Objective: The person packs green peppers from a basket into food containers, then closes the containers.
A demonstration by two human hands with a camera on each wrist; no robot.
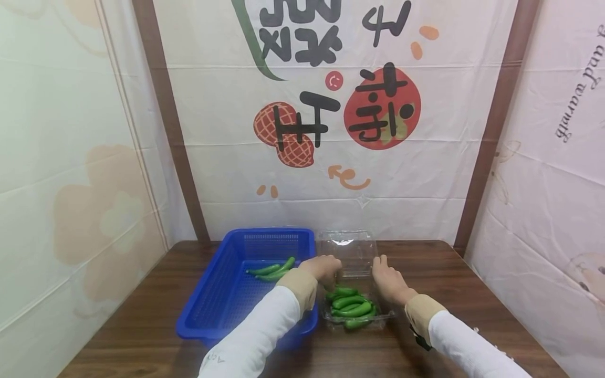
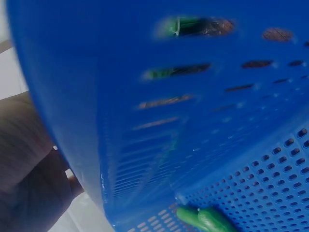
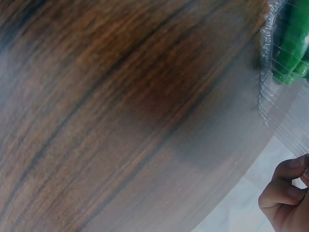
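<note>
A clear plastic clamshell box (image 1: 380,316) stands on the table with its lid (image 1: 352,252) raised at the back. Several long, smooth green vegetables (image 1: 352,307) lie in its base. My right hand (image 1: 389,281) is at the lid's right side; in the right wrist view its curled thumb and fingers (image 3: 285,193) pinch the clear plastic edge. Above the box's left back part is my left hand (image 1: 323,269), fingers pointing down. In the left wrist view this hand (image 2: 29,164) is dark and partly behind the basket wall, so its grasp is unclear.
A blue perforated basket (image 1: 203,299) stands left of the box, close under my left forearm. A few green vegetables (image 1: 271,270) lie in it. The brown wooden table (image 1: 454,294) ends at a printed cloth (image 1: 416,210) behind, with more cloth on both sides.
</note>
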